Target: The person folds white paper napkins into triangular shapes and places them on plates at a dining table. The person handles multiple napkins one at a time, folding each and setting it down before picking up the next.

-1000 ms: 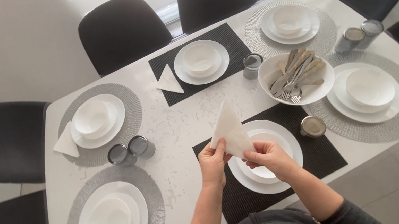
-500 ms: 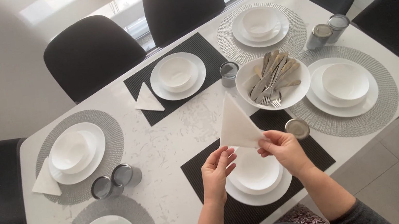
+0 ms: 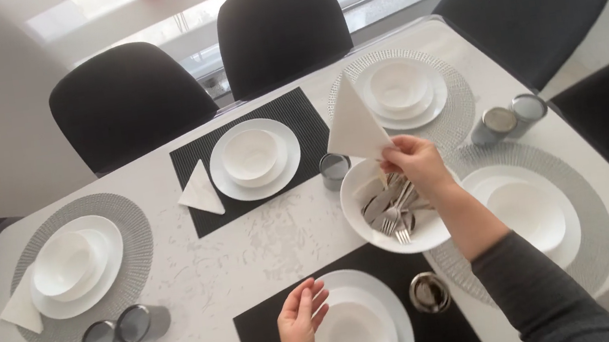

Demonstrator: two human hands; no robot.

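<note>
Now right hand (image 3: 410, 162) is pinching the folded white napkin (image 3: 354, 124), lifting it far-right above the cutlery bowl (image 3: 377, 238); left hand (image 3: 300, 324) has let go, hovering open beside the near plate (image 3: 375, 304).

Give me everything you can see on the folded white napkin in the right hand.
The folded white triangular napkin looks like soft paper or thin cloth, smooth and unmarked. It stands upright in the air, its point up and slightly left, above the white serving bowl of cutlery and in front of the far round silver placemat. Only the right hand touches it, pinching its lower right corner between fingertips. The left hand is open and apart from it, near the closest white plate.
</note>
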